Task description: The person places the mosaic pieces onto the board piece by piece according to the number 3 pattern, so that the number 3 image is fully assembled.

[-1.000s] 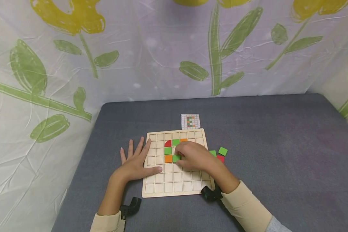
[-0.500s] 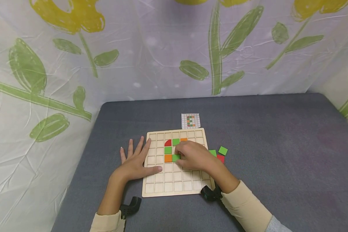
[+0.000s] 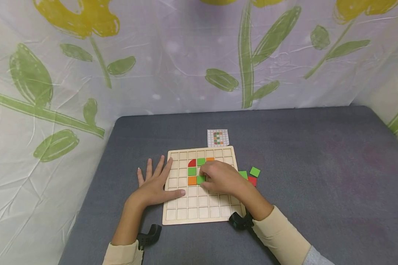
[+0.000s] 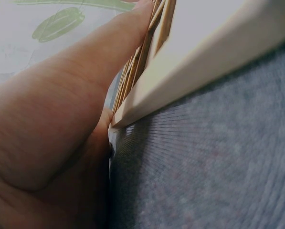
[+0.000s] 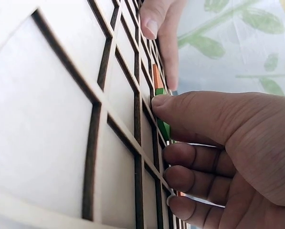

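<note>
My right hand [image 3: 222, 179] pinches a square green tile [image 3: 200, 180] on the pale wooden grid board [image 3: 203, 213].
From my right palm, the tile lies toward the grey cloth-covered bench's [image 3: 302, 176] left edge; being square, it has no long axis. My left hand [image 3: 156, 188], fingers spread, thumb on the board, is farther from it.

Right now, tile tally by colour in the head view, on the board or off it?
Green tiles: 5 (3 on the board, 2 at its right side)
Orange tiles: 2 (both on the board)
Red tiles: 2 (1 on the board, 1 at its right side)
Total: 9 visible; the right hand may hide more
</note>
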Available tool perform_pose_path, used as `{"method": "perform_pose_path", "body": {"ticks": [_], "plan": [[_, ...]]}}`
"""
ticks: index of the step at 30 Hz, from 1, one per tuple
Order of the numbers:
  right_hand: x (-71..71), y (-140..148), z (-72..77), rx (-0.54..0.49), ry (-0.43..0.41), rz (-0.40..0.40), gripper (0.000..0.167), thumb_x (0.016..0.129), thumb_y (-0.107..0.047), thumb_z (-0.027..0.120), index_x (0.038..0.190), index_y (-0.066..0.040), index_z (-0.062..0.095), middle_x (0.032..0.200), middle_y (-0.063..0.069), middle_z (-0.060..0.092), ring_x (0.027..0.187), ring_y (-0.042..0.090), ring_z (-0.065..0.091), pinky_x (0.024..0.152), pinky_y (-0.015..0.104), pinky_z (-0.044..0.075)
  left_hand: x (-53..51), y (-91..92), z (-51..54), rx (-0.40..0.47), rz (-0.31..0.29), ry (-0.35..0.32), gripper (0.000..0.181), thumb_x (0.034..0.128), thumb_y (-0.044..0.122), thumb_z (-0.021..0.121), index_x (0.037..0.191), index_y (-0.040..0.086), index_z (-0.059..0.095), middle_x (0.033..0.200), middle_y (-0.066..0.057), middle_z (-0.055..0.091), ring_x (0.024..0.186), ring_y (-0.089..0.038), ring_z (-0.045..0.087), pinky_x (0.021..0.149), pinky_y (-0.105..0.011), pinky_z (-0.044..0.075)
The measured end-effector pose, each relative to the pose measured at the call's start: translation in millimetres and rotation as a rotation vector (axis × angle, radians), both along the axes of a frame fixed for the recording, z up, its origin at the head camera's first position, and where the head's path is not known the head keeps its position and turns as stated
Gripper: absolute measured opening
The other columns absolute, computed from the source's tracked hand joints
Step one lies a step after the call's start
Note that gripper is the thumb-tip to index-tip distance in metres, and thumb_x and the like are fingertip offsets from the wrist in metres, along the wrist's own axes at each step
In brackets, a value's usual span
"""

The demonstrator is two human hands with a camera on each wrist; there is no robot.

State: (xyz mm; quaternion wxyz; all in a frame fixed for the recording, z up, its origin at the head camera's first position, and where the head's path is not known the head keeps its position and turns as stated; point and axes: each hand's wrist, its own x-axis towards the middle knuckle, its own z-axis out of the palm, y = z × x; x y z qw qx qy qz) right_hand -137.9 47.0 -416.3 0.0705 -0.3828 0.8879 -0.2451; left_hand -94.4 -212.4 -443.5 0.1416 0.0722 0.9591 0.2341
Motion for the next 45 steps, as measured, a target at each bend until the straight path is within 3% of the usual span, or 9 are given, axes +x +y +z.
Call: {"method": "perform_pose_path", "body": {"ticks": [9,17,36,45], "plan": [[-0.2,1,1.2,-0.005,-0.028,-0.009,0.010,0.078,-0.009,0.074,0.083,-0.012,0.066,0.071,-0.005,0.049,0.066,0.009,0.046,0.058,0.027,0.039,-2.3,-1.1,-4.8,-0.039,0.005,-0.020,0.122,0.0734,0.084,0.062,0.163,0.024,0.004,0.168,-0.007,-0.007,0.146,-0.038,-0.026,0.105,-0.062,-0.027],[-0.5,1,2.7,0.000,-0.038,-0.010,0.010,0.078,-0.009,0.074,0.082,-0.012,0.065,0.070,-0.007,0.046,0.065,0.009,0.045,0.057,0.027,0.037,-1.2,0.2,1.3,-0.016,0.004,-0.019,0.122,0.0745,0.080,0.065,0.163,0.021,0.006,0.168,-0.011,-0.004,0.146,-0.042,-0.023,0.105,-0.065,-0.025],[0.2,4,5.0,0.007,-0.060,0.013,0.011,0.080,-0.011,0.077,0.086,-0.011,0.068,0.071,-0.004,0.048,0.067,0.010,0.045,0.060,0.027,0.038,-2.0,-0.9,-3.7,-0.038,0.010,-0.038,0.124,0.0714,0.088,0.059,0.163,0.026,0.002,0.167,-0.004,-0.009,0.146,-0.036,-0.028,0.104,-0.061,-0.029],[-1.0,11,11.0,-0.009,-0.046,0.027,0.015,0.085,-0.011,0.073,0.099,-0.008,0.073,0.086,-0.001,0.062,0.076,0.012,0.052,0.069,0.030,0.046,-0.6,-1.1,-1.6,-0.021,0.000,-0.013,0.123,0.0734,0.083,0.063,0.163,0.022,0.005,0.168,-0.010,-0.005,0.146,-0.041,-0.024,0.104,-0.064,-0.027]]}}
